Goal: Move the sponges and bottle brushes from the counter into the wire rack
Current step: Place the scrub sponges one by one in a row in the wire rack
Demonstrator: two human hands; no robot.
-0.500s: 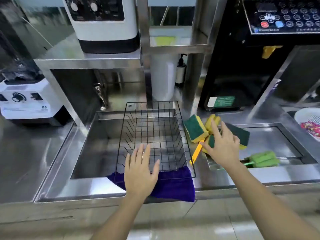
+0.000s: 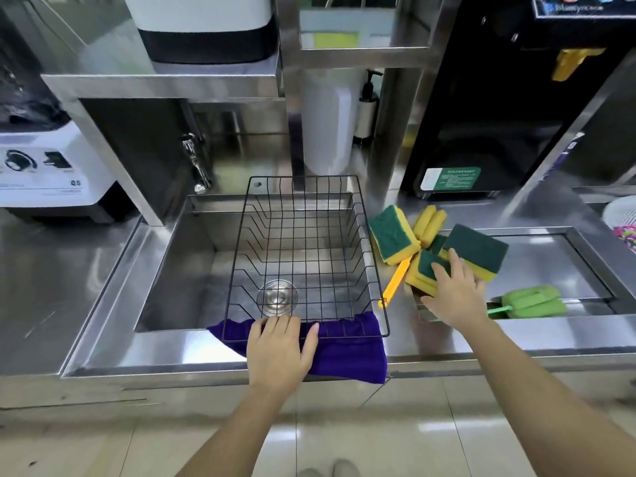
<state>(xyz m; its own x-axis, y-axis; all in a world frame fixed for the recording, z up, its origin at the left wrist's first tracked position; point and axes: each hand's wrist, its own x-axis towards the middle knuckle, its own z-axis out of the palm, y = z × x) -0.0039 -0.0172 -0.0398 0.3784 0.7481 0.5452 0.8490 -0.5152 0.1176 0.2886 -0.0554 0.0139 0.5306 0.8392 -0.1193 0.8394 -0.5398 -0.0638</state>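
Nearest to the viewer, the left hand [image 2: 279, 352] lies flat and open, palm down, on a purple cloth [image 2: 347, 352] that drapes over the table [image 2: 103, 352] edge under the front rim of the rack [image 2: 303, 256]; it grips nothing, its fingertips just at the rack's front wire. The rack sits over a sink [image 2: 179, 270] and holds none of the task's things; a round drain shows through its wires. Right of the rack, the right hand [image 2: 456, 296] is spread open, fingers resting on a sponge [image 2: 423, 273] without closing around it. Right of that hand, farther from the rack, a green brush [image 2: 531, 301] lies at the edge of a recessed tray [image 2: 550, 259]. A yellow brush [image 2: 395, 282] lies just beside the rack's right side, its handle slanting toward the front. Beyond the hand, another sponge [image 2: 476, 251] overlaps the first, and a third sponge [image 2: 392, 235] lies near the rack's right wall, resting on the yellow brush.
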